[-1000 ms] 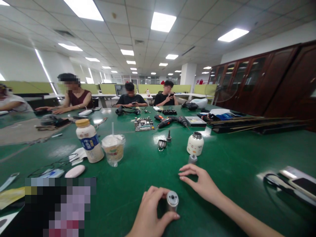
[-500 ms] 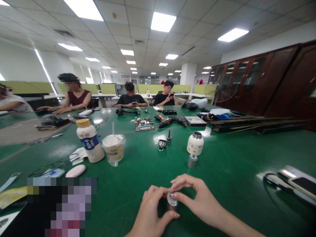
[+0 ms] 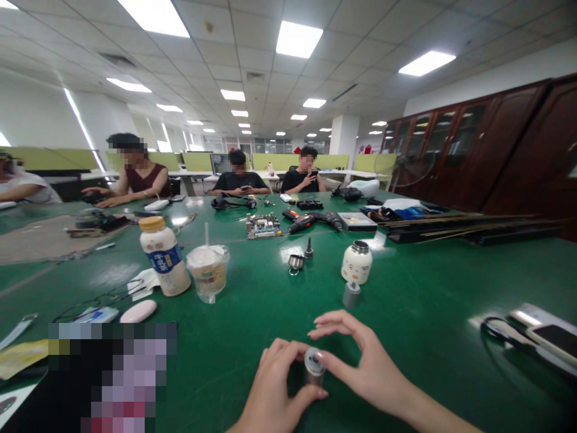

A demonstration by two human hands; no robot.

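A small grey metal cylinder (image 3: pixel 314 365) stands upright on the green table near its front edge. Around its left side curve the fingers and thumb of my left hand (image 3: pixel 282 385), holding it. My right hand (image 3: pixel 365 361) is at the cylinder's right, its thumb at the top rim and its fingers raised and spread away from it. Beyond my right hand stand another grey cylindrical part (image 3: pixel 351 294) and a white open-topped flask (image 3: pixel 356 263). Farther off lie a metal cup-shaped piece with a ring (image 3: pixel 296 263) and a small dark metal part (image 3: pixel 309 248).
A milk tea bottle (image 3: pixel 164 258) and a lidded plastic cup (image 3: pixel 208 272) stand on the left. A circuit board (image 3: pixel 264 227) and power drills (image 3: pixel 301 224) lie farther back. Phones (image 3: pixel 556 343) and a cable are at the right. Several people sit beyond the table.
My right hand's fingers have lifted and opened away from the cylinder's top, while the thumb stays near the rim. My left hand has hardly moved.
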